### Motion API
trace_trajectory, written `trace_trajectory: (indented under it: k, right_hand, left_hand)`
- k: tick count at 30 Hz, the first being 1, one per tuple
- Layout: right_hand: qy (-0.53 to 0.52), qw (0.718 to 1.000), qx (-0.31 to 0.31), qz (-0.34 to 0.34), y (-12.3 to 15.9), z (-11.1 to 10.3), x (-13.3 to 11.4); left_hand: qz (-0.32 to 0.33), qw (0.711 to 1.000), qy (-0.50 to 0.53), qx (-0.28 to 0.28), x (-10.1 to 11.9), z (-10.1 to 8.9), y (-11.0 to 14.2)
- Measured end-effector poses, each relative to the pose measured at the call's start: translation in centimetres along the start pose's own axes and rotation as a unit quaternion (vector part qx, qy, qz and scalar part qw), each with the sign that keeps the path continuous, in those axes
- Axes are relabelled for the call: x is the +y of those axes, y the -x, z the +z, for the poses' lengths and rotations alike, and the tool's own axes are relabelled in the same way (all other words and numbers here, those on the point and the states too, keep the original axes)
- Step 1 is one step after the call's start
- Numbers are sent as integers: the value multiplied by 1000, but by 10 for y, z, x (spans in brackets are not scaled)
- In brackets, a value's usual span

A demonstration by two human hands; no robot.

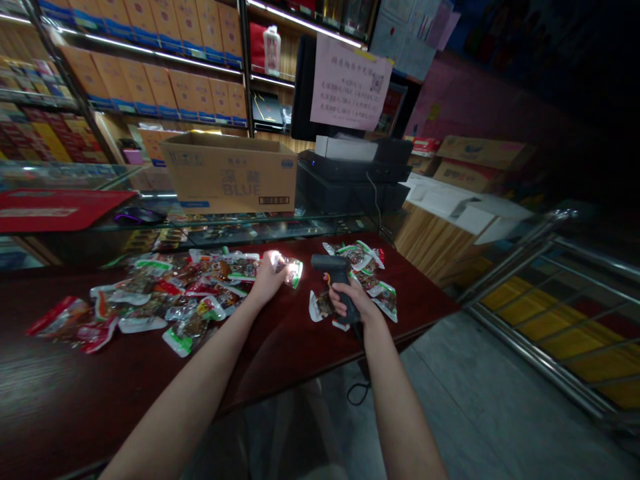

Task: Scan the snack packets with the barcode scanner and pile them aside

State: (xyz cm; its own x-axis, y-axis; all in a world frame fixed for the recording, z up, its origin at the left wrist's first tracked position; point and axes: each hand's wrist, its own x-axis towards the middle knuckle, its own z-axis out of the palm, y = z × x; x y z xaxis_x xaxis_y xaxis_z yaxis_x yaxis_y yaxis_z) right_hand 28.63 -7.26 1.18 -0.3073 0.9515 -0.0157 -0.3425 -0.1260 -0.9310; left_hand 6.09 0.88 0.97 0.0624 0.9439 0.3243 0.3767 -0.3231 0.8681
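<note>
My right hand [354,301] is wrapped round the grip of a black barcode scanner [333,264], its head pointing left. In front of it, my left hand [271,277] pinches a small snack packet [295,272] with a green and white edge. Bright light from the scanner falls on that packet and on the fingers. To the left lies a heap of similar snack packets [200,283], clear with red, green and white ends. A smaller group of packets [383,297] lies to the right, partly hidden behind the scanner and my right hand.
Both heaps lie on a dark red tabletop [280,347]. Behind it, a cardboard box [230,175] stands on a glass counter beside a black till [353,190] and a monitor with a paper notice [350,83]. A metal railing [550,320] is at the right.
</note>
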Motion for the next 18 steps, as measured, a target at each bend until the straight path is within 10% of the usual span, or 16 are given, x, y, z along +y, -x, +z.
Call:
trace_trajectory:
  k: [7,12,18]
  right_hand:
    - [-6,1000,12,12,1,1,-1]
    - [-51,998,28,-4,2,0,-5]
    - [-167,974,123,-85,2,-15,-15]
  left_hand:
    - [75,905,-393,143,14,-37,10]
    - [133,896,-422,-44,-8,-21,8]
    - [44,867,-495,44,-27,-14,5]
